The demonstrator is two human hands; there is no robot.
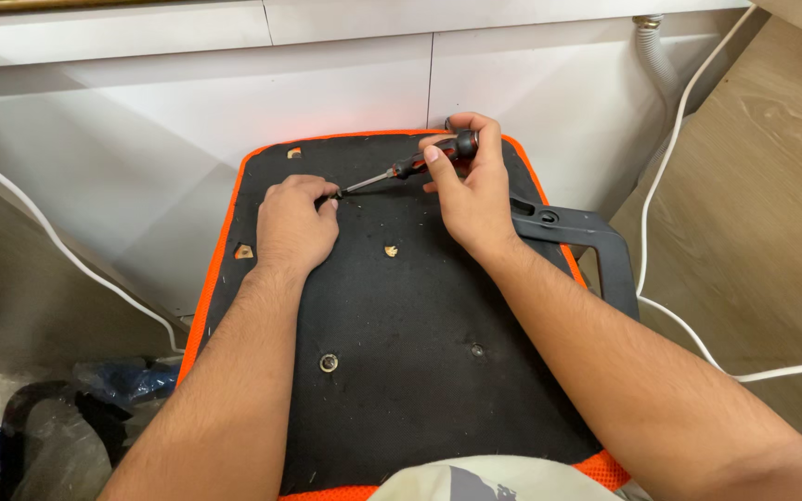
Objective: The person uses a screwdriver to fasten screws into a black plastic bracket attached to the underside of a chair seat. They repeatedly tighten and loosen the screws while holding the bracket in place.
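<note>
So the big thing in the middle of the frame is a chair seat base (401,371), flipped underside up, black fabric with an orange edge all round. A black plastic armrest bracket (596,246) sticks out on its right side. White cabinet panels (187,121) fill the top of the frame, with a white cable (670,158) trailing down the right.

What could go wrong here: the screwdriver (410,167) sits at a shallow slant rather than straight down, so if the tip cams out of whatever it's seated in, it could skid across the fabric and jab the left hand (294,227), which is parked right at the tip. A slanted driver also chews up a screw head pretty easily. And the seat isn't clamped to anything I can see, so a hard push could make it shift.

Placement: the right hand (475,186) sits in the upper middle of the frame, its fingers (438,153) wrapped shut around the driver's dark handle, thumb pressing along it. The metal shaft runs down-left from there to the left hand, whose fingers are curled closed, touching the tip. Honestly can't tell if they're pinching a screw or just steadying the tip, since the knuckles hide it.

Smaller bits: a screw hole (390,250) just below the hands, and a metal insert (329,363) lower left of centre.
</note>
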